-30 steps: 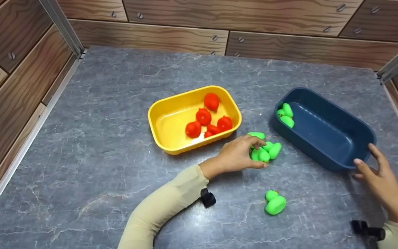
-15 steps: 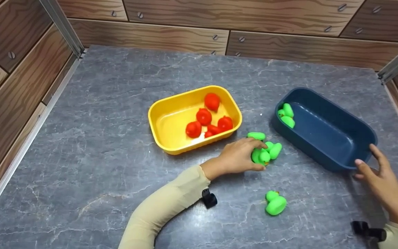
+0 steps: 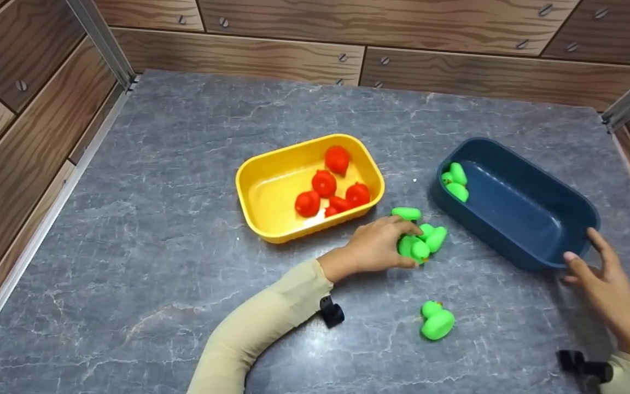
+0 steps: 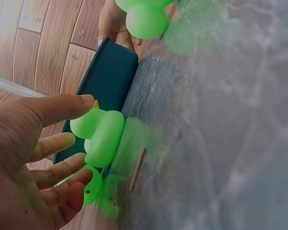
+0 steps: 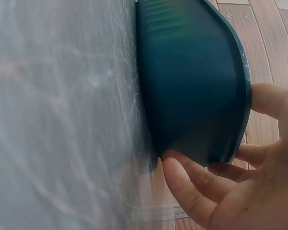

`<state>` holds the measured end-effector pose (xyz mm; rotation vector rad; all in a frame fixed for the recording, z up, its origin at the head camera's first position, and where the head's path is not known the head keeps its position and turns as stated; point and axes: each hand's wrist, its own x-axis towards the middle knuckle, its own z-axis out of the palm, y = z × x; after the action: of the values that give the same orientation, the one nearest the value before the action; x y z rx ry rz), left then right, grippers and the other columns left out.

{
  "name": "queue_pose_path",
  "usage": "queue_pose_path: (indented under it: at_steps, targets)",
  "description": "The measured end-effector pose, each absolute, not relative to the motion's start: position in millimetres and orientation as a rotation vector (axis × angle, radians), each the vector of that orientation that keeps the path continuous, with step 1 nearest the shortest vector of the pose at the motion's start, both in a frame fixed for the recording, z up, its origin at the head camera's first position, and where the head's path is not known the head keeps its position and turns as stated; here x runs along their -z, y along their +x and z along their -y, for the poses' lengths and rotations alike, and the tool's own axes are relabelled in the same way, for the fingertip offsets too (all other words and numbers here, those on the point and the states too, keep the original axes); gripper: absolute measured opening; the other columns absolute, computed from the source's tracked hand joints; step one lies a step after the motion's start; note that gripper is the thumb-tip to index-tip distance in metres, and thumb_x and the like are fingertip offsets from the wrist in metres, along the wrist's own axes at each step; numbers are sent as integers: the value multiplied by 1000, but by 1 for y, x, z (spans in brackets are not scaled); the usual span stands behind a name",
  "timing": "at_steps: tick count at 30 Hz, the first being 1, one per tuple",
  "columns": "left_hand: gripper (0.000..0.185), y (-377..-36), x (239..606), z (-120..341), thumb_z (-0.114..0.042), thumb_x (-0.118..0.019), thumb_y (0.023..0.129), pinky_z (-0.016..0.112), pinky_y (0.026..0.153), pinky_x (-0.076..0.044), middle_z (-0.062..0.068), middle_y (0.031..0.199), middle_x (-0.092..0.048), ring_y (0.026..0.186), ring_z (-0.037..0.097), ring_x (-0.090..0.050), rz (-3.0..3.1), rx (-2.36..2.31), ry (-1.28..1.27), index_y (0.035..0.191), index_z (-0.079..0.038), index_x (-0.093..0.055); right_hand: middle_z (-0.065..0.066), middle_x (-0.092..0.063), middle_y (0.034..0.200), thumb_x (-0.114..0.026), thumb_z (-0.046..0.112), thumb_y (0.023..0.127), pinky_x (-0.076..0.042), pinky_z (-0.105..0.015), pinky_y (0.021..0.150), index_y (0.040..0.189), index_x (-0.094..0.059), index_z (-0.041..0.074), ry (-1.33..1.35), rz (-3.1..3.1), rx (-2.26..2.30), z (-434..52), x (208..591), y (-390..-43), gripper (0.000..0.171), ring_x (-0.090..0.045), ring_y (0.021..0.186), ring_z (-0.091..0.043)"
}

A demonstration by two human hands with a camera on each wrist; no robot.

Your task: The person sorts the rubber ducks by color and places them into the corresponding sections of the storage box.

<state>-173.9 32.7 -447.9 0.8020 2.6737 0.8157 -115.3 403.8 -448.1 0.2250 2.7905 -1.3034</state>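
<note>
Little has shifted over the last second: the left hand (image 3: 378,245) has only settled closer onto the cluster of small green rubber ducks (image 3: 421,241) near the middle of the grey marble-patterned bench (image 3: 156,230), and the right hand stays at the blue tub. Toward the left of the middle sits a glossy yellow rectangular plastic tub (image 3: 255,189) with rounded corners, holding several smooth red rubber ducks (image 3: 330,191). Just beside its right end, the left hand, in a beige sleeve, has its fingers loosely curled around one green duck of the cluster; the wrist view shows thumb and fingers spread on either side of it, touching it but not yet clamped, so the grasp looks like it is only being formed. Nearer the front edge a single green rubber duck (image 3: 436,322) lies alone. Farther right, a dark blue oval plastic tub (image 3: 534,219) already holds one green duck (image 3: 455,182) at its left end. The right hand (image 3: 602,279) pinches that tub's near right rim, thumb on the outer wall, fingers over the lip, steadying it. Judging by the colours, the next move calls for closing firmly on the soft, slippery duck and lifting it clear of its neighbours.
</note>
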Motion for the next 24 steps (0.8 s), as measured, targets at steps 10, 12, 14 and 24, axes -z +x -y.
queue_pose_path:
  at_steps: [10,12,14,24]
  targets:
    - [55,-174,449,-32,-42,-79,77,28,86,-49,-8,122,-59,114,9,-56,-2666,-764,817,127,-27,-62,-17,11,161,-46,28,102,-40,-2,66,156,3,16,222,-2794,1307,-403,448,-114,74,-52,72,16]
    - [56,-175,448,-32,-42,-79,77,29,88,-49,-8,126,-59,116,9,-56,-2655,-751,815,128,-28,-61,-18,10,161,-46,28,102,-40,-2,66,156,3,16,225,-2795,1305,-403,447,-115,74,-52,72,16]
    - [57,-176,448,-32,-41,-80,76,31,90,-49,-9,128,-60,118,10,-56,-2646,-743,810,129,-28,-61,-19,9,161,-46,28,102,-39,-2,66,156,3,15,224,-2795,1310,-404,448,-115,74,-52,71,16]
    - [58,-178,452,-33,-39,-81,75,33,91,-49,-8,128,-62,117,10,-57,-2617,-727,797,129,-29,-62,-17,8,161,-46,28,101,-39,-1,66,156,1,17,232,-2796,1341,-404,450,-116,73,-52,71,16]
